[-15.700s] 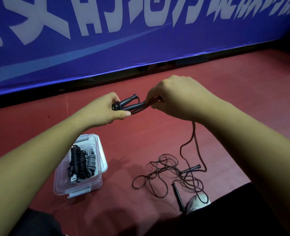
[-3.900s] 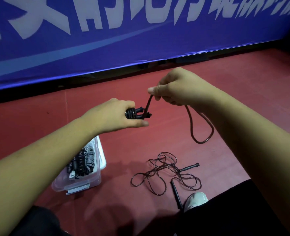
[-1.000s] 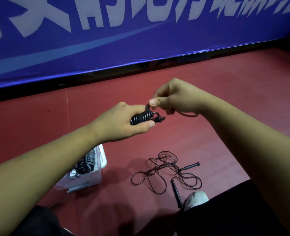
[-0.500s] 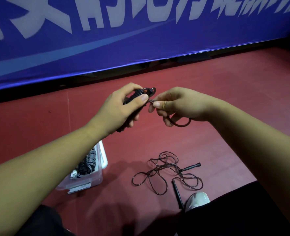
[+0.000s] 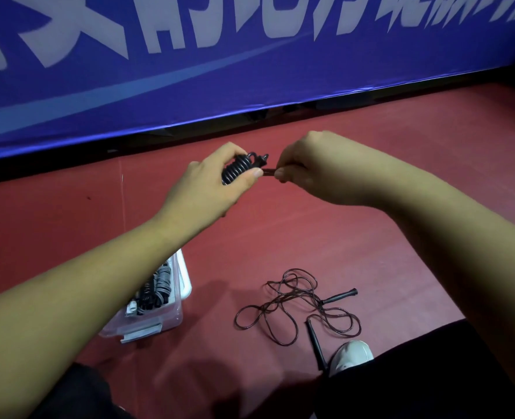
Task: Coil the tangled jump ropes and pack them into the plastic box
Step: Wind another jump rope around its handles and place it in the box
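The wound jump rope sits in the air at chest level, its tight black turns stacked around the handles. Its long axis runs from lower left up to upper right, with the handle tips poking out at the top. The left hand grips it, thumb pressed across the turns and fingers curled behind. A short rope tail leads straight out from under that thumb to the right hand, which pinches it between thumb and fingertips, just beside the bundle. So the loose end lies to the right of the coil, roughly across its axis, and tucking or tightening it looks like the step in hand.

The plastic box stands on the red floor below and to the left, closer to the left arm, which covers most of it; only a few packed coils show inside. Another tangled rope sprawls on the floor to the right of the box, well apart from both hands, one handle touching a white shoe.

How the tail is threaded through the turns is hidden by the fingers, and how full the box is cannot be judged.
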`<action>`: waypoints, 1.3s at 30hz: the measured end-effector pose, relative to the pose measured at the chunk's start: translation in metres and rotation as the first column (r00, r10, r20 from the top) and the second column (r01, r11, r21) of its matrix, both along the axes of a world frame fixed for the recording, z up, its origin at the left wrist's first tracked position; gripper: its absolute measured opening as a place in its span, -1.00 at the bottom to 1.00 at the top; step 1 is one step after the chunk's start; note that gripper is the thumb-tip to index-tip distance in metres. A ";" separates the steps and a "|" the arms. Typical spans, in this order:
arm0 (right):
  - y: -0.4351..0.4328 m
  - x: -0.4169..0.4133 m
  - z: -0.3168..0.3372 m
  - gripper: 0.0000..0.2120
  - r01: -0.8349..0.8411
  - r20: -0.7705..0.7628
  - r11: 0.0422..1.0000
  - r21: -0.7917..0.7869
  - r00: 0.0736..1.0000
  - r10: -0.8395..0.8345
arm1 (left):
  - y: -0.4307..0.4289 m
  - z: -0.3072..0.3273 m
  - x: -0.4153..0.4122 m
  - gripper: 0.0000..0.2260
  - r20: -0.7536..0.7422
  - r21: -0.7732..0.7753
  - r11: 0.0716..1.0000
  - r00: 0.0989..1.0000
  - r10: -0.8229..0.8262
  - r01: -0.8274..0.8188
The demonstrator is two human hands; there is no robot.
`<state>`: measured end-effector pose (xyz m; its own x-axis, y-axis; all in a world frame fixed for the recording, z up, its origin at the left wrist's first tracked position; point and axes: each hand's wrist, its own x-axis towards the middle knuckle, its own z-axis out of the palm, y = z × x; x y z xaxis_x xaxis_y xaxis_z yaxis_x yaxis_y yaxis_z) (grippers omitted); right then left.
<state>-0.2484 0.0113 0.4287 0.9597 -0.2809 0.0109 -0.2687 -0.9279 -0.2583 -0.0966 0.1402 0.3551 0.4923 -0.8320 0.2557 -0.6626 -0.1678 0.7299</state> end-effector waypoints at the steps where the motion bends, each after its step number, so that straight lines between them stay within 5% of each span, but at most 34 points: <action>1: 0.003 0.000 0.001 -0.80 -0.015 -0.018 0.999 -0.047 1.000 0.014 | 0.000 -0.001 0.001 -0.81 0.040 0.046 0.999 0.999 -0.013 0.011; 7: 0.009 -0.001 -0.001 -0.91 -0.073 -0.058 0.978 -0.196 0.996 0.063 | 0.001 0.000 0.004 -0.73 0.284 0.332 0.941 0.943 -0.173 0.073; 12: 0.011 0.001 -0.003 -0.89 -0.125 0.009 0.959 -0.254 0.991 0.132 | 0.008 0.004 -0.003 -0.66 0.299 0.416 0.897 0.909 -0.290 0.150; 17: 0.006 0.003 -0.004 -0.91 -0.109 0.093 0.985 -0.131 0.988 0.121 | 0.012 0.008 -0.009 -0.52 0.326 0.404 0.895 0.883 -0.337 0.192; 21: -0.005 0.010 -0.014 -0.87 -0.096 0.114 0.978 0.184 0.991 0.076 | 0.018 0.008 -0.003 -0.60 0.286 0.276 0.914 0.882 -0.375 0.298; 24: -0.014 0.009 -0.023 -0.71 -0.043 0.140 0.813 0.581 0.989 -0.048 | 0.021 0.011 -0.001 -0.65 0.211 0.173 0.910 0.889 -0.407 0.376; 27: -0.012 0.012 -0.030 -0.71 -0.083 0.169 0.608 0.790 0.982 -0.085 | 0.023 0.011 -0.008 -0.76 -0.001 0.036 0.923 0.924 -0.384 0.383; 33: -0.014 0.014 -0.033 -0.73 0.000 0.082 0.317 0.948 0.966 -0.244 | 0.013 0.008 -0.018 -0.70 -0.383 -0.211 0.943 0.866 -0.321 0.256; 39: -0.008 0.009 -0.036 -0.68 0.008 0.059 0.210 0.978 0.949 -0.311 | 0.008 0.006 -0.024 -0.83 -0.569 -0.355 0.922 0.747 -0.344 0.154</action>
